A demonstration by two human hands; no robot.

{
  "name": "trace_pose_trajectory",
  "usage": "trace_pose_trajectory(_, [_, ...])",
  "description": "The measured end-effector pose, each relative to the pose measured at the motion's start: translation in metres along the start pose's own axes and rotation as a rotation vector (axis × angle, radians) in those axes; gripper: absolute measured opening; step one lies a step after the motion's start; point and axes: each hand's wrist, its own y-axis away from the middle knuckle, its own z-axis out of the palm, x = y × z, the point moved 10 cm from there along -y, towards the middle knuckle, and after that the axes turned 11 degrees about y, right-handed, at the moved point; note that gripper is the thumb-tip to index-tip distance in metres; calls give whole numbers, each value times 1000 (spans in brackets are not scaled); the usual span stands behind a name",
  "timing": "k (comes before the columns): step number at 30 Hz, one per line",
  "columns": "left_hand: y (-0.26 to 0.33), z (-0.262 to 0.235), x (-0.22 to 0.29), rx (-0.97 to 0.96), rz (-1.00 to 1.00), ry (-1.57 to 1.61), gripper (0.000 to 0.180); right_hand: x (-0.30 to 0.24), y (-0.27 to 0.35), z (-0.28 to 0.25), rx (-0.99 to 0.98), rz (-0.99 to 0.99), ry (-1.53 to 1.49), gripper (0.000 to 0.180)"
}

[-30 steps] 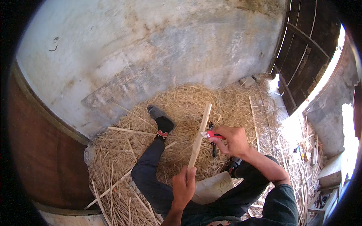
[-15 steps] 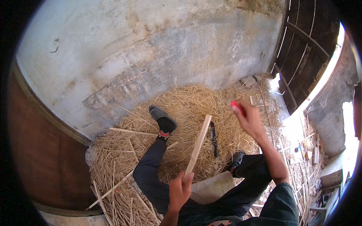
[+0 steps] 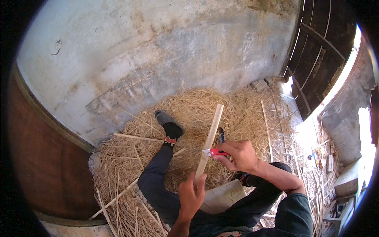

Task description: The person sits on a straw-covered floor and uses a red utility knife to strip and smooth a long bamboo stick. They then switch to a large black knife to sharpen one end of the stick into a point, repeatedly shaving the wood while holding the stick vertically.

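Observation:
My left hand (image 3: 191,195) is closed round the lower end of a pale wooden strip (image 3: 214,124), perhaps split bamboo, which points up and slightly right. In my right hand (image 3: 240,155) is a red-handled utility knife (image 3: 216,152). Its blade meets the strip around the middle, above my left hand. A beige sheet-like piece (image 3: 223,197) lies between my thighs, below the strip. Behind the strip and my right hand, a long dark tool (image 3: 222,134) rests on the shavings, mostly hidden; its kind is unclear.
Straw-like shavings (image 3: 189,102) cover the floor up to a stained wall (image 3: 158,59). Loose strips (image 3: 118,199) lie at the left. A brown panel (image 3: 51,158) stands at far left, dark wooden boards (image 3: 319,55) at upper right. My leg (image 3: 158,173) stretches forward.
My right hand has come down and left with the red knife, bringing its blade against the strip. The strip's top has risen slightly and now stands steeper.

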Motion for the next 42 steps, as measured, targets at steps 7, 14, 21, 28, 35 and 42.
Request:
trace_pose_trajectory(7, [3,-2,3,-16,-9,-5,32,12,-7,-13,84,39,13,22])
trace_pose_trajectory(14, [21,-6,-15,-68,-7,-17,36,63,-20,-44,267,219,96,19])
trace_pose_trajectory(21, [40,-17,-36,-86,-37,-21,29,165,-4,-59,213,589,-158,35])
trace_pose_trajectory(28, [13,-12,-19,-87,-77,27,28,83,-7,9,-214,552,-758,45])
trace_pose_trajectory(35, [8,17,-21,-181,5,46,27,89,2,14,-99,695,-815,29])
trace_pose_trajectory(42, [4,37,-32,-382,-159,197,27,90,-1,5,5,610,-813,24])
